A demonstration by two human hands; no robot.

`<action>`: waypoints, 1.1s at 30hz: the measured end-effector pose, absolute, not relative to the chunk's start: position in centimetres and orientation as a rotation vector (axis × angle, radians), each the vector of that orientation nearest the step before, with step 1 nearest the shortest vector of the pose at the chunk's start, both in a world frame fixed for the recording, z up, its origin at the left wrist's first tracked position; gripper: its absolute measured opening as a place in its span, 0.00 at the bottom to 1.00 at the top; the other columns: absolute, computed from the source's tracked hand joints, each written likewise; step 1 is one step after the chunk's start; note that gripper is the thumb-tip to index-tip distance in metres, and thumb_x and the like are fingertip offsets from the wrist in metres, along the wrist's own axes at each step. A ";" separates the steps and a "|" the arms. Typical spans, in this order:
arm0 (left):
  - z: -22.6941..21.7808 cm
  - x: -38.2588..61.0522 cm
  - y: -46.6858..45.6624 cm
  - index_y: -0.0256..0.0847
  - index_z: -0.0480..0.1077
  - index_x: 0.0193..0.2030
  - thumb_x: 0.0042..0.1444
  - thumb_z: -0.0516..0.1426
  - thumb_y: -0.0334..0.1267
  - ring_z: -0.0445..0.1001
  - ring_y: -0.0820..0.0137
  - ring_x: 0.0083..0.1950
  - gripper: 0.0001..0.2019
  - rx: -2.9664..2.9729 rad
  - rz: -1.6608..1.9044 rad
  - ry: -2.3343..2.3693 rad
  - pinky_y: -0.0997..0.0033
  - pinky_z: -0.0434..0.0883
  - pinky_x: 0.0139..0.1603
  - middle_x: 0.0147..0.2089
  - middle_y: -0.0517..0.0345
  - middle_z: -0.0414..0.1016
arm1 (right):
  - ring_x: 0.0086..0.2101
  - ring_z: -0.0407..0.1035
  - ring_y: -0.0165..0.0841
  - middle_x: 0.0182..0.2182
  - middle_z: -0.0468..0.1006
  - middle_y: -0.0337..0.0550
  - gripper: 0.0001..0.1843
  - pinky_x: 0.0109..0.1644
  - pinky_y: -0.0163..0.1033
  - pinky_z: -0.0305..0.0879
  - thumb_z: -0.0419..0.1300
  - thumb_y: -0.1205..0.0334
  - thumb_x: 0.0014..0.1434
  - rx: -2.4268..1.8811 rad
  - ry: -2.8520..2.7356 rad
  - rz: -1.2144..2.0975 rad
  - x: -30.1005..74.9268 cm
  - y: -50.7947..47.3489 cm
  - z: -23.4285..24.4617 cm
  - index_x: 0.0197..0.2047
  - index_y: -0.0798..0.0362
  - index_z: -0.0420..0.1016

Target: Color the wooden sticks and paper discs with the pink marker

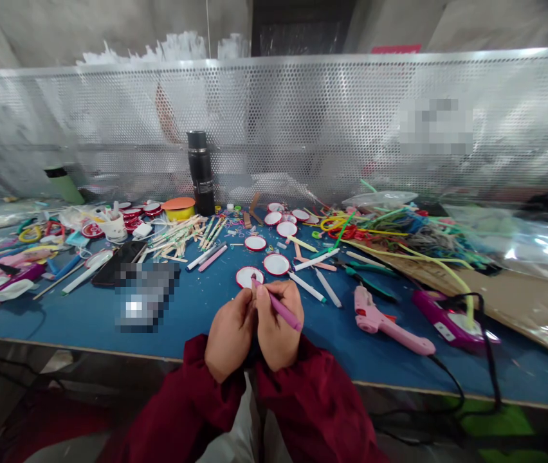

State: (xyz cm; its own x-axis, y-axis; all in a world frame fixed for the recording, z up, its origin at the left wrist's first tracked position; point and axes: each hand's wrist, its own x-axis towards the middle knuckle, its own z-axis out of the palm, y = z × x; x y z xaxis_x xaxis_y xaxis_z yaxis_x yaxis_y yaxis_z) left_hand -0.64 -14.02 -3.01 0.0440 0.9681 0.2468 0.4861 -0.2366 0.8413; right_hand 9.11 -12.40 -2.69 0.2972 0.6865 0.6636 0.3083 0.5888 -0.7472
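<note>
A mauve pen (284, 313) slants through the fingers of my right hand (278, 331), which is closed around it with the tip up near the thumbs. My left hand (229, 334) is closed beside it, fingertips pinched together; whatever they hold is mostly hidden. Both hands meet over the front of the blue table. Just beyond the fingertips lies a round white disc with a red rim (244, 277), partly covered by them. Another white disc (276, 263) lies close by to the right, near a white marker with a green end (309, 287).
To the right are a pink glue gun (390, 325), green-handled pliers (373, 283) and a purple device (450, 321) with cables. Pipe cleaners (428, 235) pile up behind them. A black bottle (200, 173) stands at the back, near wooden sticks (177, 238). Phones (118, 262) lie left.
</note>
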 end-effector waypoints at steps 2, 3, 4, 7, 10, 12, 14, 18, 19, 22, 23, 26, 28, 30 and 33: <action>-3.0 -0.6 -14.0 0.43 0.67 0.39 0.68 0.46 0.43 0.71 0.67 0.36 0.12 1.771 1.142 1.459 0.69 0.68 0.45 0.35 0.55 0.74 | 0.31 0.71 0.32 0.30 0.73 0.39 0.06 0.36 0.38 0.68 0.59 0.59 0.65 -0.960 -1.277 0.328 9.1 -12.4 -2.8 0.37 0.51 0.69; -3.0 -0.6 -14.0 0.43 0.66 0.39 0.68 0.46 0.43 0.71 0.67 0.36 0.12 1.769 1.149 1.454 0.68 0.68 0.45 0.35 0.55 0.74 | 0.32 0.71 0.32 0.30 0.73 0.39 0.06 0.37 0.38 0.68 0.59 0.59 0.65 -0.959 -1.271 0.339 9.1 -12.4 -2.9 0.37 0.51 0.69; -3.0 -0.6 -14.0 0.43 0.66 0.39 0.68 0.46 0.43 0.70 0.67 0.36 0.12 1.767 1.151 1.449 0.68 0.68 0.46 0.35 0.55 0.74 | 0.32 0.71 0.33 0.31 0.74 0.40 0.06 0.37 0.38 0.69 0.59 0.58 0.65 -0.960 -1.265 0.351 9.1 -12.4 -3.0 0.38 0.52 0.69; -3.0 -0.5 -14.0 0.43 0.66 0.39 0.68 0.46 0.43 0.70 0.67 0.36 0.11 1.758 1.153 1.439 0.68 0.68 0.46 0.35 0.55 0.73 | 0.31 0.71 0.33 0.30 0.74 0.40 0.07 0.37 0.39 0.69 0.60 0.58 0.65 -0.968 -1.255 0.384 9.1 -12.4 -3.1 0.39 0.52 0.70; -3.0 -0.5 -14.0 0.43 0.66 0.39 0.68 0.46 0.43 0.70 0.66 0.36 0.11 1.739 1.168 1.426 0.68 0.68 0.46 0.35 0.55 0.73 | 0.31 0.72 0.32 0.31 0.74 0.39 0.06 0.36 0.38 0.69 0.60 0.58 0.65 -0.957 -1.260 0.404 9.1 -12.5 -3.0 0.39 0.51 0.70; -3.0 -0.5 -14.0 0.43 0.66 0.39 0.68 0.46 0.45 0.70 0.66 0.36 0.12 1.723 1.175 1.419 0.68 0.68 0.45 0.35 0.55 0.73 | 0.33 0.72 0.32 0.33 0.75 0.40 0.06 0.38 0.38 0.70 0.59 0.58 0.65 -0.940 -1.270 0.410 9.2 -12.5 -2.9 0.40 0.51 0.72; -3.0 -0.4 -14.0 0.43 0.66 0.39 0.69 0.45 0.47 0.71 0.66 0.37 0.14 1.710 1.174 1.422 0.69 0.68 0.44 0.35 0.55 0.73 | 0.34 0.73 0.33 0.34 0.77 0.41 0.06 0.40 0.39 0.70 0.58 0.59 0.66 -0.907 -1.273 0.425 9.2 -12.5 -2.9 0.42 0.51 0.73; -2.9 -0.3 -14.0 0.43 0.67 0.41 0.70 0.44 0.49 0.71 0.67 0.35 0.16 1.690 1.178 1.451 0.69 0.68 0.43 0.34 0.56 0.74 | 0.34 0.74 0.32 0.35 0.78 0.40 0.08 0.41 0.38 0.71 0.54 0.60 0.69 -0.839 -1.285 0.478 9.2 -12.5 -3.1 0.45 0.50 0.73; -2.9 -0.3 -14.0 0.43 0.67 0.42 0.70 0.44 0.48 0.71 0.67 0.36 0.16 1.690 1.184 1.457 0.69 0.68 0.43 0.35 0.56 0.74 | 0.34 0.74 0.31 0.34 0.78 0.40 0.08 0.40 0.38 0.71 0.54 0.60 0.70 -0.835 -1.299 0.485 9.2 -12.6 -3.1 0.45 0.50 0.73; -2.7 -0.2 -14.1 0.43 0.67 0.41 0.69 0.45 0.44 0.73 0.67 0.37 0.13 1.709 1.210 1.459 0.70 0.69 0.43 0.37 0.55 0.76 | 0.33 0.74 0.31 0.33 0.78 0.39 0.08 0.40 0.37 0.71 0.54 0.61 0.70 -0.843 -1.370 0.462 9.3 -12.7 -2.9 0.43 0.50 0.73; -2.6 -0.2 -14.1 0.43 0.68 0.41 0.69 0.46 0.43 0.74 0.67 0.38 0.13 1.718 1.220 1.459 0.70 0.69 0.42 0.38 0.54 0.77 | 0.33 0.74 0.31 0.33 0.78 0.39 0.08 0.40 0.37 0.71 0.54 0.61 0.70 -0.846 -1.396 0.446 9.3 -12.8 -2.8 0.42 0.50 0.74; -2.5 -0.2 -14.2 0.43 0.70 0.42 0.67 0.47 0.42 0.75 0.66 0.38 0.12 1.731 1.237 1.482 0.70 0.71 0.42 0.37 0.54 0.78 | 0.35 0.74 0.32 0.33 0.77 0.39 0.07 0.41 0.38 0.71 0.55 0.60 0.69 -0.862 -1.441 0.414 9.4 -12.7 -2.9 0.45 0.50 0.74; -2.5 -0.2 -14.1 0.44 0.71 0.42 0.67 0.48 0.40 0.76 0.66 0.38 0.11 1.736 1.233 1.501 0.69 0.71 0.42 0.37 0.55 0.79 | 0.36 0.75 0.33 0.34 0.78 0.40 0.08 0.42 0.39 0.71 0.55 0.60 0.69 -0.883 -1.458 0.410 9.4 -12.6 -3.2 0.47 0.49 0.74; -2.5 -0.2 -14.1 0.44 0.71 0.42 0.66 0.49 0.39 0.76 0.65 0.39 0.11 1.742 1.232 1.508 0.69 0.72 0.43 0.37 0.55 0.79 | 0.37 0.75 0.34 0.36 0.79 0.41 0.08 0.43 0.40 0.71 0.56 0.59 0.68 -0.906 -1.484 0.404 9.4 -12.5 -3.4 0.47 0.50 0.74; -2.7 -0.3 -14.1 0.43 0.72 0.43 0.65 0.49 0.39 0.76 0.65 0.39 0.10 1.746 1.239 1.497 0.69 0.72 0.44 0.37 0.55 0.80 | 0.39 0.75 0.35 0.38 0.80 0.43 0.07 0.44 0.41 0.71 0.56 0.59 0.67 -0.909 -1.516 0.366 9.4 -12.6 -3.3 0.45 0.50 0.74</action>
State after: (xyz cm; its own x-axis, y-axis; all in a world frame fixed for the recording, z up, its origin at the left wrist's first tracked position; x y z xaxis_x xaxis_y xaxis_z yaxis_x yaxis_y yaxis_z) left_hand -0.31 -14.11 -2.69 -0.0307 0.9531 0.3010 0.4738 -0.2513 0.8440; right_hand 9.37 -12.62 -3.35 0.0803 0.7183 0.6911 0.3241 0.6368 -0.6995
